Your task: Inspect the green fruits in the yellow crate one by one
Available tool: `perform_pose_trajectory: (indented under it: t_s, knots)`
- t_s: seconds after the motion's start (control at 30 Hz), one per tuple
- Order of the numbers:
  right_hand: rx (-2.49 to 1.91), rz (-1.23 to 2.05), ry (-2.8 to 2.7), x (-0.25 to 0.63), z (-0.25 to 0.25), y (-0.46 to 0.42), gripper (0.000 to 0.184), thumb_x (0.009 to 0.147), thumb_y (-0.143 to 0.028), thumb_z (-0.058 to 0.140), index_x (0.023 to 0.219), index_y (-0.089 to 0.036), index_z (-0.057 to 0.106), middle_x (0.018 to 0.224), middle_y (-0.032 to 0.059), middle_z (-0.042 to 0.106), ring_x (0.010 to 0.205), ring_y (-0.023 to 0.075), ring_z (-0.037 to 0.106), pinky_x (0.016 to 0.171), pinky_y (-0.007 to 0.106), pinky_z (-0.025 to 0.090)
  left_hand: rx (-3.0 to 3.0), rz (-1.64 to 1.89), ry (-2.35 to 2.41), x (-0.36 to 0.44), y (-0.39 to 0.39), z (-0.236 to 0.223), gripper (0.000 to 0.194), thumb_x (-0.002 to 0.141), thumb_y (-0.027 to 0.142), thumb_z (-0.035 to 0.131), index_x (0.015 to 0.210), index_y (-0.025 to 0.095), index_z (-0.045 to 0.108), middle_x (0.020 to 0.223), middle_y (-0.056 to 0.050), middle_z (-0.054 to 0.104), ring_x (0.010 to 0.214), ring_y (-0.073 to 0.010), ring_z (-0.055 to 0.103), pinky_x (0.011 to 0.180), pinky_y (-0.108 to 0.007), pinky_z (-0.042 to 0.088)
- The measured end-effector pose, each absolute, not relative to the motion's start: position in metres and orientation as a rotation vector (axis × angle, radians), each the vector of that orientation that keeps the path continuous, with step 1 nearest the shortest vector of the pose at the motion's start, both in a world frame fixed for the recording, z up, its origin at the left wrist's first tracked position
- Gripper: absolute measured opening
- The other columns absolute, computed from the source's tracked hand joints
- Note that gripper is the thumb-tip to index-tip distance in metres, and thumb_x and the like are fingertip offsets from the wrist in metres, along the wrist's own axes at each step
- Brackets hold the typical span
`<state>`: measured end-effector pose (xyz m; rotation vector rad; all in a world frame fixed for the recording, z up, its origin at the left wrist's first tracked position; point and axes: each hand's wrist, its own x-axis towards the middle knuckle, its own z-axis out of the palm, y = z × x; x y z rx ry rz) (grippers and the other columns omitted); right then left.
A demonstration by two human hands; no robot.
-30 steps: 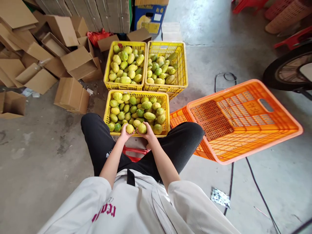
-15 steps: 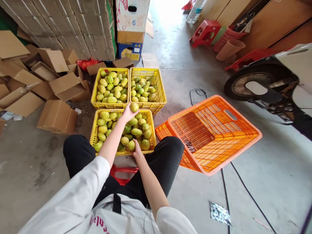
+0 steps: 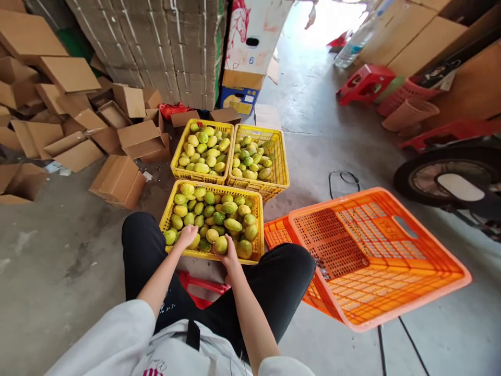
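Observation:
In the head view, my right hand [image 3: 230,253] is closed round a yellow-green oval fruit [image 3: 221,245] at the front edge of the near yellow crate [image 3: 257,209]. My left hand [image 3: 188,236] is over the front left of the same crate, fingers curled down among the fruit; whatever they grip is hidden. Many yellow and green fruits [image 3: 233,225] fill this crate. Touching each other behind it are two more yellow crates: the left one [image 3: 176,168] is full of similar fruit, while the right one [image 3: 282,156] shows bare space along its right side.
A large orange crate [image 3: 391,313] lies tilted to my right. Beyond it are a motorcycle wheel [image 3: 422,177] and a red stool [image 3: 366,83]. Cardboard boxes [image 3: 117,180] are heaped at the left. A red stool [image 3: 201,287] shows between my knees.
My left hand, which held a fruit near the far crates, has drawn back to the front left of the near crate. My right hand keeps its fruit. The view has shifted left.

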<state>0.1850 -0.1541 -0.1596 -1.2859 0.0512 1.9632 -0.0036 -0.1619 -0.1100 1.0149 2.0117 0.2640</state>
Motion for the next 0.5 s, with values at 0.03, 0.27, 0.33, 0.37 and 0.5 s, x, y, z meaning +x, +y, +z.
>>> perform_pose_trajectory:
  t_s: [0.03,0.27,0.33,0.37,0.5]
  knots:
    - [-1.319,1.968,0.134,0.187,-0.154,-0.155,0.016,0.084,-0.035,0.065,0.086,-0.025,0.052,0.073,-0.0021,0.065,0.066,0.0183,0.067,0.059,0.032,0.061,1.041,0.160,2.090,0.002,-0.176,-0.122,0.036,0.101,0.038,0.041,0.113,0.014,0.065,0.124,-0.019,0.067,0.119,-0.0319,0.063,0.099,-0.041,0.048]
    - [-1.200,2.115,0.208,0.194,-0.121,-0.158,0.022,0.083,-0.035,0.066,0.101,-0.022,0.063,0.092,0.0062,0.074,0.091,0.0266,0.075,0.077,0.043,0.065,1.276,-0.004,2.293,0.031,-0.204,-0.160,0.040,0.100,0.031,0.042,0.130,0.009,0.059,0.131,-0.021,0.061,0.124,-0.0334,0.057,0.103,-0.045,0.044]
    - [-1.209,2.160,0.190,0.191,-0.115,-0.156,0.024,0.086,-0.037,0.065,0.103,-0.020,0.065,0.094,0.0086,0.075,0.096,0.0285,0.075,0.076,0.043,0.065,1.233,0.011,2.310,0.034,-0.204,-0.164,0.043,0.099,0.032,0.043,0.133,0.010,0.058,0.134,-0.021,0.060,0.125,-0.0330,0.057,0.104,-0.045,0.043]
    - [-1.237,2.172,0.187,0.187,-0.113,-0.154,0.024,0.087,-0.037,0.065,0.104,-0.020,0.066,0.094,0.0088,0.075,0.096,0.0282,0.075,0.073,0.041,0.065,1.204,0.021,2.310,0.035,-0.203,-0.165,0.045,0.098,0.032,0.045,0.136,0.011,0.056,0.136,-0.020,0.060,0.125,-0.0325,0.057,0.105,-0.045,0.043]
    - [-1.376,2.230,0.149,0.166,-0.106,-0.134,0.020,0.090,-0.041,0.066,0.099,-0.023,0.066,0.085,0.0044,0.075,0.075,0.0202,0.075,0.049,0.022,0.056,1.099,0.061,2.244,0.039,-0.204,-0.169,0.054,0.093,0.034,0.052,0.144,0.015,0.053,0.138,-0.017,0.060,0.126,-0.0312,0.057,0.106,-0.043,0.043]
